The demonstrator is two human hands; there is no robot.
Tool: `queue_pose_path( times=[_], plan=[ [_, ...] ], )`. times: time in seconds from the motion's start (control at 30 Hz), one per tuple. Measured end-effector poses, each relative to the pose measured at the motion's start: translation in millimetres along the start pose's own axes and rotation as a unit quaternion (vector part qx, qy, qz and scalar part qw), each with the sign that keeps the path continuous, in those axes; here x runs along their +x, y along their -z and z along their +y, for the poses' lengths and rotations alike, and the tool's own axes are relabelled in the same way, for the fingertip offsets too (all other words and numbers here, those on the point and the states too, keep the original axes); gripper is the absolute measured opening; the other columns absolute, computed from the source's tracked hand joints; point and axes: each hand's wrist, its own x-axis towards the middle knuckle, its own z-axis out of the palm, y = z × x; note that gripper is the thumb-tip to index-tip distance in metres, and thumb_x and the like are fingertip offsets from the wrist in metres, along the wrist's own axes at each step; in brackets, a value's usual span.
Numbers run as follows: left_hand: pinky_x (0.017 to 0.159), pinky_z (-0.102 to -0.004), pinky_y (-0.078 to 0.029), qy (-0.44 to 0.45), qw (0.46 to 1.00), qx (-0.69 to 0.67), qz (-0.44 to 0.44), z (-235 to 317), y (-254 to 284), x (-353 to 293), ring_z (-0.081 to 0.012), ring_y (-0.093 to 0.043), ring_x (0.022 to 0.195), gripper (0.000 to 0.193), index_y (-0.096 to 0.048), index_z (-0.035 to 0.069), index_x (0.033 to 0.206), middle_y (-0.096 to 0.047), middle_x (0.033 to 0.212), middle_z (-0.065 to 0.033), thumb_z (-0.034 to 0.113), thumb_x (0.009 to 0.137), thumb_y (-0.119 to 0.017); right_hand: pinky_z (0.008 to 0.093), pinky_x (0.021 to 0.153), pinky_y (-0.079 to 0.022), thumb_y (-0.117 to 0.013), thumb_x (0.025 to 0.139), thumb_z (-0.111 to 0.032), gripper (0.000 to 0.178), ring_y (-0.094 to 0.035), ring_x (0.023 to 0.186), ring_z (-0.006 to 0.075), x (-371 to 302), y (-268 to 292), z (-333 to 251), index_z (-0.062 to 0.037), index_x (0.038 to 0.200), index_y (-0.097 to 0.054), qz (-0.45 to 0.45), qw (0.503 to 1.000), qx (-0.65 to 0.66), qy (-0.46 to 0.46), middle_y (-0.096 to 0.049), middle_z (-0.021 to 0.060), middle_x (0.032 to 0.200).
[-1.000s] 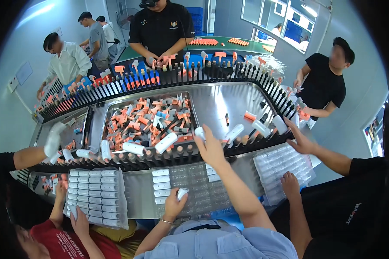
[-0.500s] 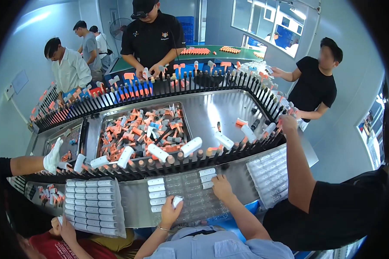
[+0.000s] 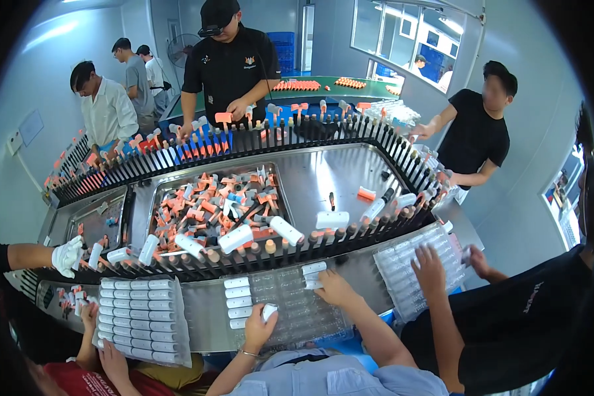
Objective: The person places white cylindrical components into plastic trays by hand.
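A clear plastic blister tray (image 3: pixel 285 297) lies on the steel table in front of me. Down its left side runs a column of white curved plastic casings (image 3: pixel 238 302). My left hand (image 3: pixel 257 330), with a bracelet at the wrist, is closed around a white casing (image 3: pixel 268 311) over the tray's lower left part. Farther right, my right hand (image 3: pixel 335 289) has its fingers on another white casing (image 3: pixel 313 280), which sits tilted at the tray's upper part. One more white casing (image 3: pixel 314 267) lies just beyond it. The right fingertips are partly hidden.
A looped conveyor of black pegs (image 3: pixel 297 249) carries white casings past the table's far side. Inside it stands a steel tray (image 3: pixel 278 171) heaped with orange and grey parts. A filled blister tray (image 3: pixel 137 317) lies left, another tray (image 3: pixel 412 270) right. Co-workers' hands work close on both sides.
My right hand has shifted slightly left and down, tilting the casing under its fingers. My left hand keeps its casing. Pegs and casings have moved along; the right-hand co-worker's arm has dropped to a tray.
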Motion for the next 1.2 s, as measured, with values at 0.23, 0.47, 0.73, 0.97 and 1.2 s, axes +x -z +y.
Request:
queue_pose_path(
  times=[0.23,0.47,0.73,0.97,1.2],
  plan=[
    [0.061,-0.0395,-0.05,-0.002,1.0,0.003,0.002,-1.2,0.3,-0.5,-0.0363,-0.062,0.071,0.038,-0.054,0.003,0.101,-0.063,0.08,-0.0187,0.028,0.076,-0.069,0.0404,0.077,-0.045,-0.064,0.08,-0.022,0.039,-0.056,0.09,0.0378,-16.7,37.0,-16.6,0.0044,0.106,-0.05,0.13,0.98,0.135,-0.064,-0.057,0.0232,0.097],
    [0.059,-0.0402,-0.05,0.012,1.0,0.013,-0.001,-5.9,2.2,-0.5,-0.0368,-0.062,0.07,0.039,-0.054,0.003,0.101,-0.063,0.079,-0.0189,0.029,0.076,-0.069,0.0359,0.084,-0.042,-0.061,0.079,-0.008,0.038,-0.054,0.095,0.0291,-21.3,136.8,11.3,-0.0011,0.114,-0.048,0.36,0.92,0.13,-0.08,-0.055,0.0157,0.104],
    [0.06,-0.0399,-0.05,0.018,1.0,-0.018,-0.015,-3.2,7.9,0.4,-0.0366,-0.063,0.071,0.038,-0.054,0.003,0.1,-0.063,0.079,-0.0191,0.029,0.077,-0.069,0.0402,0.097,-0.037,-0.062,0.071,-0.001,0.041,-0.048,0.113,0.0334,14.9,227.2,43.9,-0.0005,0.111,-0.056,0.288,0.955,-0.066,-0.001,-0.056,0.0152,0.115],
    [0.06,-0.0393,-0.05,0.023,0.999,-0.019,-0.021,-0.6,12.4,-2.4,-0.0367,-0.063,0.071,0.038,-0.054,0.003,0.101,-0.063,0.08,-0.0195,0.029,0.077,-0.068,0.0427,0.079,-0.045,-0.06,0.074,-0.016,0.041,-0.058,0.093,0.036,78.1,209.2,36.5,-0.0055,0.113,-0.054,0.043,0.991,-0.109,-0.059,-0.062,0.0186,0.096],
    [0.06,-0.0393,-0.05,0.04,0.999,-0.004,-0.029,2.0,10.7,1.1,-0.0371,-0.063,0.072,0.039,-0.054,0.003,0.101,-0.063,0.08,-0.0203,0.03,0.077,-0.068,0.0426,0.075,-0.049,-0.041,0.083,-0.059,0.059,-0.064,0.08,0.0323,149.4,187.3,-8.2,-0.0075,0.077,-0.07,-0.144,0.97,-0.16,-0.117,-0.067,0.0161,0.083]
  ],
)
